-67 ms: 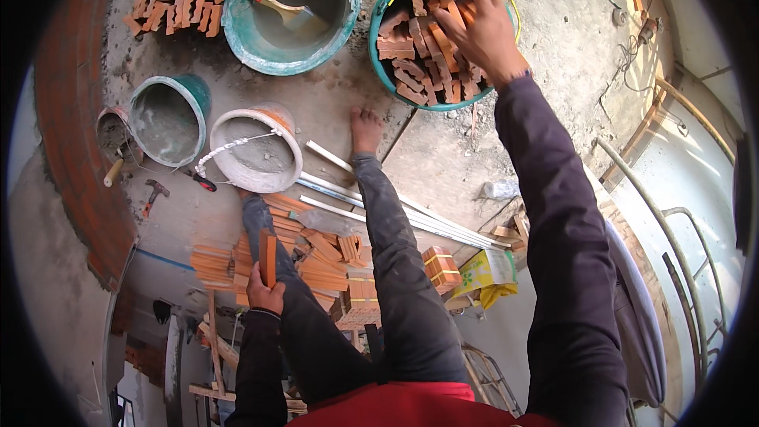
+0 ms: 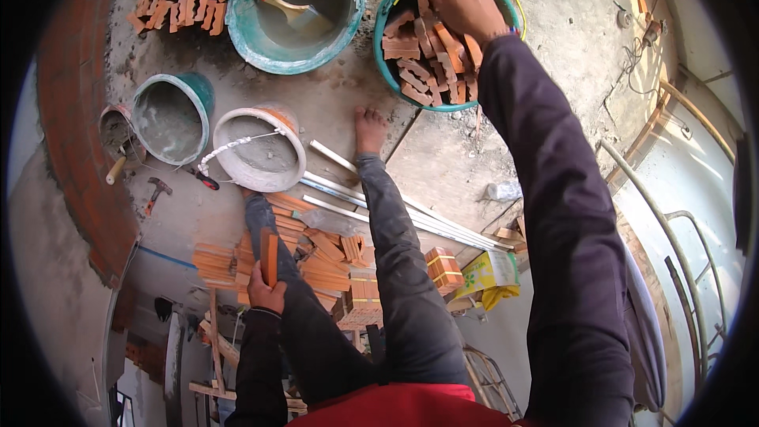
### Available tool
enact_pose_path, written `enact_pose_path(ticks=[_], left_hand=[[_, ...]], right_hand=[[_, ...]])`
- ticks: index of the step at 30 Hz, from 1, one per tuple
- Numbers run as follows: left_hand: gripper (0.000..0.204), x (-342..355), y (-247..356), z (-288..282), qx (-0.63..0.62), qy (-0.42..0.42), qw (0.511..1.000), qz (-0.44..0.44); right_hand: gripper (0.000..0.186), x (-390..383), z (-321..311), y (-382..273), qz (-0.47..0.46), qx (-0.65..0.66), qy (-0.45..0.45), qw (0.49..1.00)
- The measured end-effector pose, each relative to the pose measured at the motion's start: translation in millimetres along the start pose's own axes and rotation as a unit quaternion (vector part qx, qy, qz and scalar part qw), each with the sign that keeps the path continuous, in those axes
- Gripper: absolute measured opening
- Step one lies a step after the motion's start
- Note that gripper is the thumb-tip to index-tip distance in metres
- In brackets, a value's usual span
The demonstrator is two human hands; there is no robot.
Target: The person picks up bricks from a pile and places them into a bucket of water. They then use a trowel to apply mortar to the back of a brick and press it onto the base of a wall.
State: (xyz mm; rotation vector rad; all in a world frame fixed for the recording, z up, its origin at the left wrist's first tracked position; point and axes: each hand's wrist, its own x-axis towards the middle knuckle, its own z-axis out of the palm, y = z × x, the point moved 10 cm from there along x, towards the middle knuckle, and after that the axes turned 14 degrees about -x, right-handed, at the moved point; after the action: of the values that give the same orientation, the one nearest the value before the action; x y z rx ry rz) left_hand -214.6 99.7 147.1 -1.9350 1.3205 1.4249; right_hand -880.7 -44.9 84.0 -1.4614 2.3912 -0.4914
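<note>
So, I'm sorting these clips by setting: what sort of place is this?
Probably a building site: there is a green tub full of brick pieces, a white bucket holding what looks like grey mortar, and a hammer on the dusty floor.

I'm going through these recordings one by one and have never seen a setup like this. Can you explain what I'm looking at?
There's no machine: a person works bare-handed, filmed by a wide fisheye camera on their head, looking down. That's why straight edges bend near the rim. The left hand holds slim orange brick pieces. The right hand is over a green tub of broken bricks; whether it grips one is unclear. On the floor are another green tub with a brush inside, a pale bucket and a hammer.
</note>
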Motion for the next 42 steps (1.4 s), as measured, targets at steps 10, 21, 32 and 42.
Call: enact_pose_path(ticks=[10,21,32,42], left_hand=[[0.073,-3.2,10.7,1.0,-0.02,0.003,1.0,-0.021],[0.07,0.2,24.5,-3.7,-0.035,0.003,0.999,0.002],[0.07,-1.0,18.1,-11.4,-0.011,0.012,1.0,-0.008],[0.07,4.7,26.3,-8.9,-0.018,-0.005,0.999,-0.033]], right_hand=[[0.034,-60.7,0.0,15.8,0.016,-0.09,-0.029,0.995],[0.019,-141.5,28.0,83.2,0.14,-0.175,-0.143,0.964],[0.022,-64.7,-33.8,43.7,0.079,-0.171,-0.068,0.98],[0.013,-68.4,-97.9,24.9,0.078,-0.196,0.01,0.977]])
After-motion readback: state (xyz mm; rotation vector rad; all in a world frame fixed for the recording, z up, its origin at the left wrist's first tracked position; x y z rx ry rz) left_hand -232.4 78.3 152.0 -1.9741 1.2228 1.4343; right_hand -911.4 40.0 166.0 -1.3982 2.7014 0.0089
